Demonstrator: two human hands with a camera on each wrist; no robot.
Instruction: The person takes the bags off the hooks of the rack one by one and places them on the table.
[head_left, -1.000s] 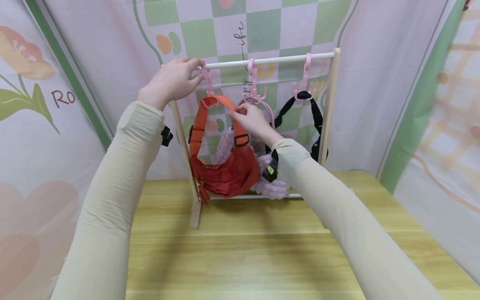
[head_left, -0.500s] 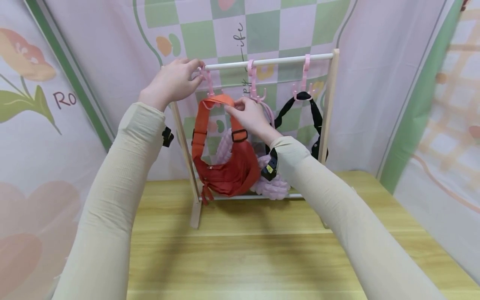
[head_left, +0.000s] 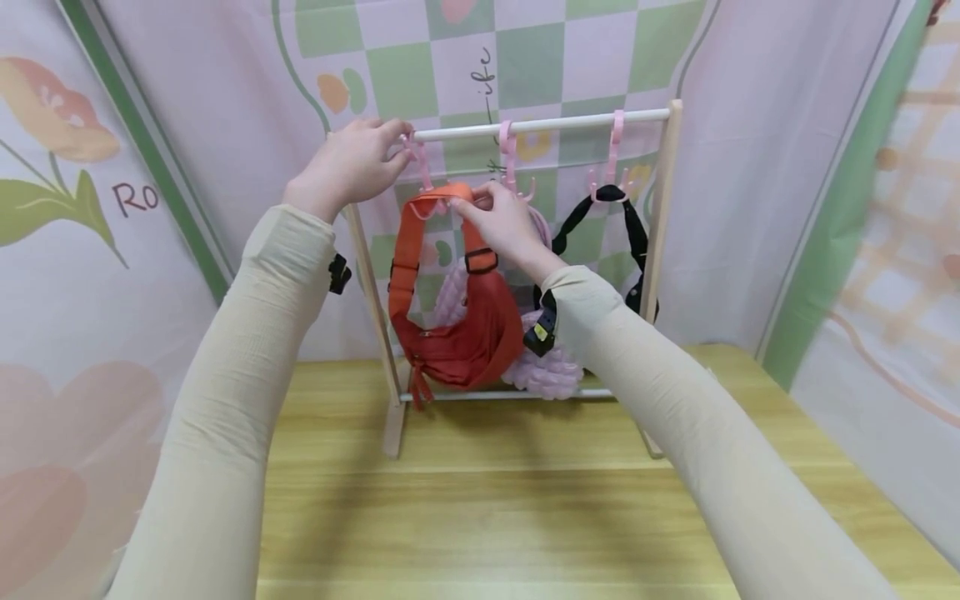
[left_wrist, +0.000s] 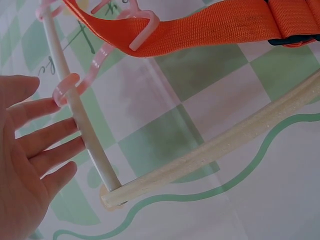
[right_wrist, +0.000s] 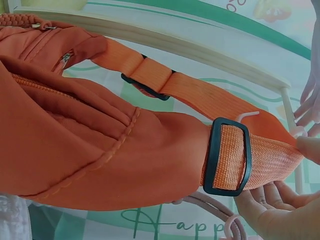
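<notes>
A red bag [head_left: 468,337] with an orange strap [head_left: 408,237] hangs at the left pink hook [head_left: 423,167] of a rack. The right hand [head_left: 510,225] pinches the strap near its top; in the right wrist view that hand [right_wrist: 280,210] has thumb and fingers on the strap beside a black buckle [right_wrist: 227,156]. At the rack's left top corner is the left hand [head_left: 348,167]. In the left wrist view, the left hand [left_wrist: 35,150] has its fingers extended against the white bar [left_wrist: 87,127], fingertips touching it beside the hook's pink loop [left_wrist: 65,89].
Two more pink hooks hang on the bar [head_left: 562,123]. A fluffy lilac bag [head_left: 547,371] is behind the red one, and a black strap [head_left: 636,233] hangs at the right. The rack's wooden side [head_left: 660,208] stands on a wooden table [head_left: 465,517] before patterned cloth.
The right hand has moved slightly left and up along with the orange strap, and the red bag has shifted and swung a little. The left hand stays at the bar.
</notes>
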